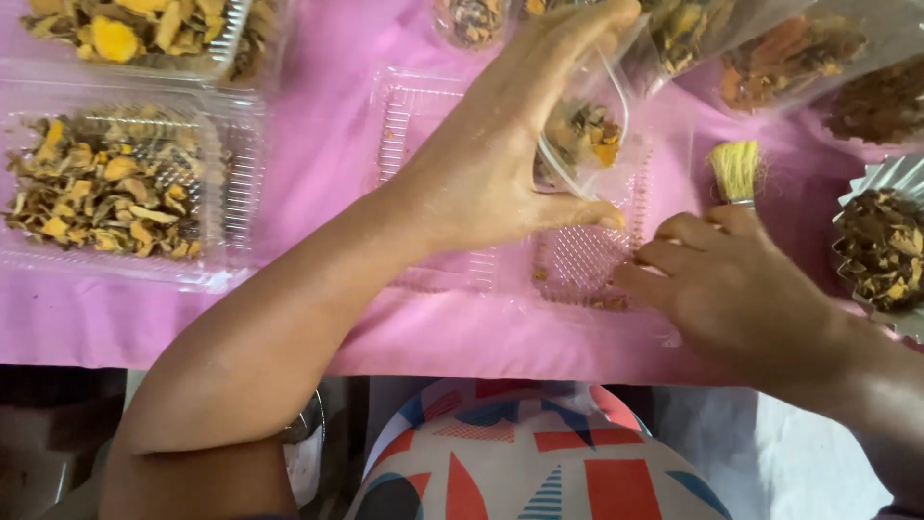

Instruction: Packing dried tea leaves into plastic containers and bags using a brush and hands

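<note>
Left hand (500, 164) pinching a thin, limp, crinkly clear bag (587, 116) of light dried pieces by its rim; right hand (731, 289) closed around a brush (736, 173).

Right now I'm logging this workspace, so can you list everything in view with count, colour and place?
clear plastic bag: one, transparent, with dried yellow-brown pieces inside, held up at centre top
open clamshell tray: one, clear, nearly empty with a few crumbs, centre of the cloth
filled clamshell trays: two, clear, holding yellow-brown dried pieces, left side and top left
brush: one, straw-yellow bristles, right of the open tray
foil cup: one, silver, holding brown dried pieces, right edge
other bags of dried pieces: several, clear, along the top right
cloth: one, pink, covering the table
left hand: gripping the clear plastic bag
right hand: fingertips at the open clamshell tray, beside the brush
</note>
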